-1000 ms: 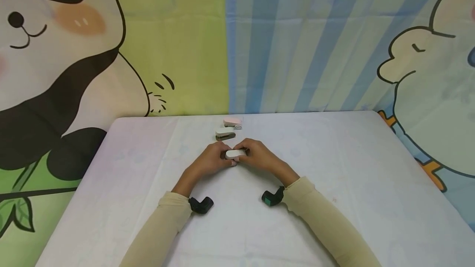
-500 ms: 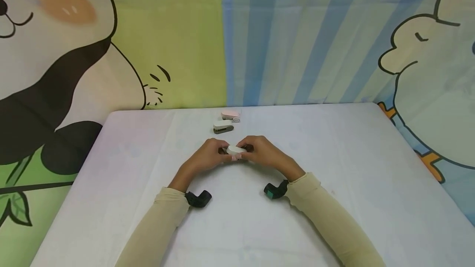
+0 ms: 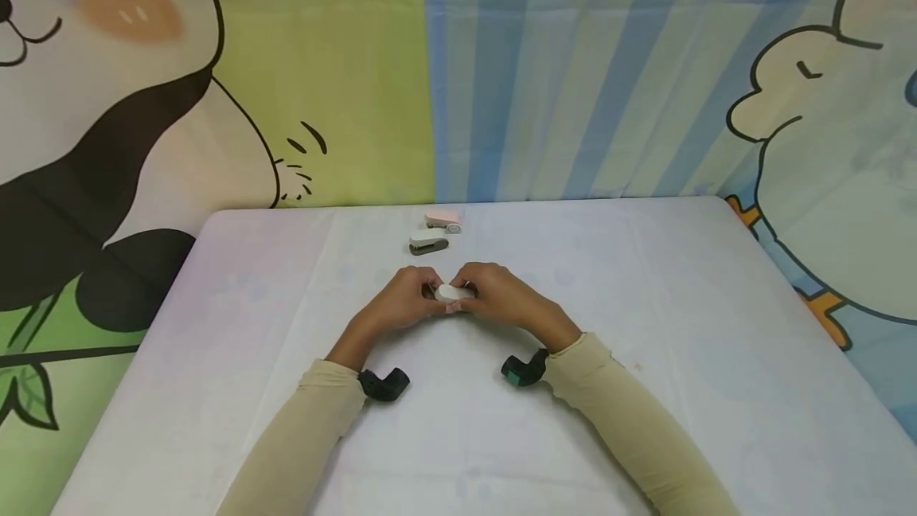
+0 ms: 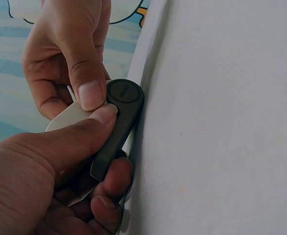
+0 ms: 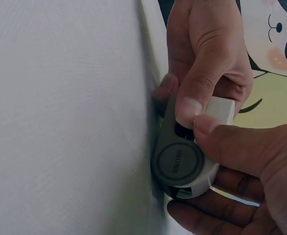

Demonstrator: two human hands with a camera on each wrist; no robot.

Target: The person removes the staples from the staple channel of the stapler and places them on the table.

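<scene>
A small stapler (image 3: pixel 451 293) with a white top and dark grey base is held between both hands, near the middle of the table. My left hand (image 3: pixel 401 299) grips its left end; in the left wrist view, the left thumb presses on the dark base (image 4: pixel 116 129) and the fingers curl beneath. My right hand (image 3: pixel 509 297) holds the other end, its thumb tip close to the left thumb. In the right wrist view, a thin shiny strip (image 5: pixel 236 197) shows by the right fingers; its kind is unclear. The fingers partly cover the stapler.
Behind the hands stands a white and grey stapler (image 3: pixel 428 242), with a pink one (image 3: pixel 443 220) further back. A white cloth covers the table (image 3: pixel 645 285). A printed curtain (image 3: pixel 559 78) hangs beyond the far edge. Black wrist cameras (image 3: pixel 384 385) sit at the cuffs.
Both hands keep hold of the stapler while its tilt alters slightly. The right hand has shifted a little left since half a second ago. The head view has shifted slightly.
</scene>
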